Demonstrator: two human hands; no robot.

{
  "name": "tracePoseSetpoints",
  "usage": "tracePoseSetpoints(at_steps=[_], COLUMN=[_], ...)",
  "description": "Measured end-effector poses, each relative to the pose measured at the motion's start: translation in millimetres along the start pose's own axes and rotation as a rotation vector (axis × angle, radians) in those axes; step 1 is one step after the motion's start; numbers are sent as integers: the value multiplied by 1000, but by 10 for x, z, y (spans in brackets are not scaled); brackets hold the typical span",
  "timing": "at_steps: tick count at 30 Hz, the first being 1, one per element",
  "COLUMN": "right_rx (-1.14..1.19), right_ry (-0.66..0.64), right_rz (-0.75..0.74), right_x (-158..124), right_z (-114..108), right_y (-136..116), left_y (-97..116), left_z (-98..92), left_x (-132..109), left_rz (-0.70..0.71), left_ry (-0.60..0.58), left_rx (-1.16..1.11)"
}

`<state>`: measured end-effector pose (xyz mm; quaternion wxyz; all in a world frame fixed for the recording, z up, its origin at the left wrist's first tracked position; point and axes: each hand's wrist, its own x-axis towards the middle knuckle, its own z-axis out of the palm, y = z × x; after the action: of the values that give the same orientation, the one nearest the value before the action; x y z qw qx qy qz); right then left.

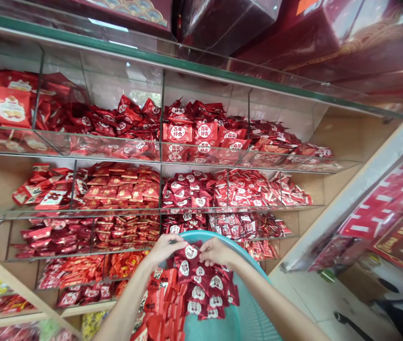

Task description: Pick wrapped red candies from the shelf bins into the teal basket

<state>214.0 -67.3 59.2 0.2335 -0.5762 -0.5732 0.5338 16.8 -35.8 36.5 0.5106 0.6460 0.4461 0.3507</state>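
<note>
Teal basket (244, 317) is sitting closest, right under the forearms, its far rim reaching up toward the lower shelves. Glass shelf rack (201, 66) is filling most of the view, every compartment holding shelf packets (187, 132), all red. Inside the basket, a heap of dark red packs (204, 289) with white round labels is lying centre-right, and brighter flat packs (162, 298) are stacking along the left side.

Left hand (164, 248) and right hand (215, 251) are meeting above the heap. Each is pinching one end of a single held packet (190, 251), thumb and fingertips closed on it. The packet is hanging just over the pile, near the basket's far rim.

Handling guess: it's looking light, foil-slick and crinkly, contents probably small and crushable. Gripping the crimped end seams is looking safest, not squeezing the middle.
</note>
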Motion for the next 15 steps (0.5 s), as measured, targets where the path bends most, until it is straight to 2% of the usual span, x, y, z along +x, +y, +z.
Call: tracePoseSetpoints(at_steps=[5,15], right_rx=[31,94], right_ry=[-35,-64], right_rz=[-29,-114], right_x=[21,-40], right_z=[80,46], right_y=[76,119], left_y=[-70,-3], left_z=[-13,-15], left_x=[31,25], left_rz=[36,12], left_ry=[-9,49], left_rx=[-36,-61])
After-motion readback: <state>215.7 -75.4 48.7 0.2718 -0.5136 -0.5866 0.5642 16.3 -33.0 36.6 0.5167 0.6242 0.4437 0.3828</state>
